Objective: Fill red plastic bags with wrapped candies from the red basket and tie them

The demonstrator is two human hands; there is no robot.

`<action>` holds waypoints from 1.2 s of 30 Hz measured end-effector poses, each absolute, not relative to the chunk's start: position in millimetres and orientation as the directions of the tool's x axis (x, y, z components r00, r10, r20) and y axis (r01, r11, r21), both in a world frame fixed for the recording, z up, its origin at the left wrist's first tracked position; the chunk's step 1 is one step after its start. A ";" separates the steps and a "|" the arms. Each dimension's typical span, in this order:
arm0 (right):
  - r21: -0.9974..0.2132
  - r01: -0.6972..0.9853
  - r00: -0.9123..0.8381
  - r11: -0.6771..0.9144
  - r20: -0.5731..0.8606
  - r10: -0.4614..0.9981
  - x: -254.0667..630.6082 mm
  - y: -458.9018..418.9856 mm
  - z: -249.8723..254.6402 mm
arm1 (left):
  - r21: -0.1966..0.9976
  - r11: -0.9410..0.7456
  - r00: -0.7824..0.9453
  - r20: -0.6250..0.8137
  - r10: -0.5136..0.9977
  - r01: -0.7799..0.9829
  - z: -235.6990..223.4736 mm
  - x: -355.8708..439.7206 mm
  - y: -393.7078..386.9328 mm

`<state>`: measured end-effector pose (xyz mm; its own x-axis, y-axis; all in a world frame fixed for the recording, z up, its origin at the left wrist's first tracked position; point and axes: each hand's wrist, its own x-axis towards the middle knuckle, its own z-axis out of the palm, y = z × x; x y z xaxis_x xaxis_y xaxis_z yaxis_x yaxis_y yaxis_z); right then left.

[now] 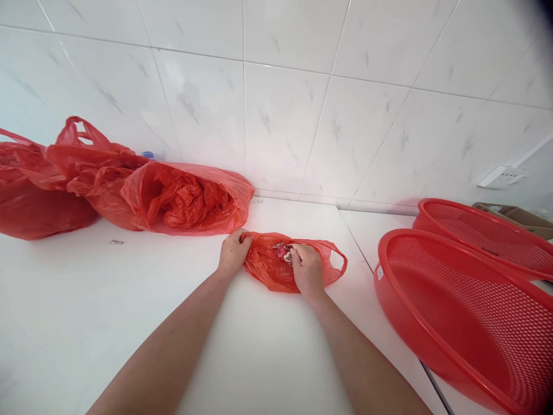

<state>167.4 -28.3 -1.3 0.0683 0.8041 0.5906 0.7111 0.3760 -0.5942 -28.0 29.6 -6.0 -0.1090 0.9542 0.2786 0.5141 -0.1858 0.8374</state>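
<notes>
A small red plastic bag (270,276) lies on the white table in front of me, its mouth turned up and one handle loop spread to the right. My left hand (234,251) pinches the bag's left edge between thumb and fingers. Over the bag's opening, the fingers of my right hand (307,268) are closed at some small patterned items (285,252), pink and black-and-white. What these items are is too small to make out, and my fingers partly cover them.
Several larger red plastic bags (108,196) stand along the wall at left; one (242,202) opens toward me with crumpled red plastic inside. Two red mesh baskets (389,276) sit at right, a cardboard box (514,216) behind them. A socket (501,177) is on the tiled wall.
</notes>
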 end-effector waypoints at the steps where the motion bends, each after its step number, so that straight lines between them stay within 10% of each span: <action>1: -0.604 0.710 0.089 0.361 0.586 0.806 167.7 -28.6 -0.8 | 0.837 -0.186 -0.106 0.278 0.955 0.514 -6.0 -28.0 29.6; 14: -0.803 0.543 0.218 0.245 0.417 0.883 162.8 -31.7 -0.1 | 0.838 -0.178 -0.113 0.272 0.956 0.515 -3.4 -26.9 28.3; 27: -0.331 0.851 -0.207 0.407 0.502 0.840 168.5 -26.9 -6.3 | 0.835 -0.187 -0.105 0.279 0.955 0.517 -3.5 -26.5 28.4; 36: -0.543 0.733 -0.092 0.410 0.518 0.851 162.1 -29.0 0.4 | 0.838 -0.193 -0.109 0.285 0.952 0.511 -5.9 -26.9 29.4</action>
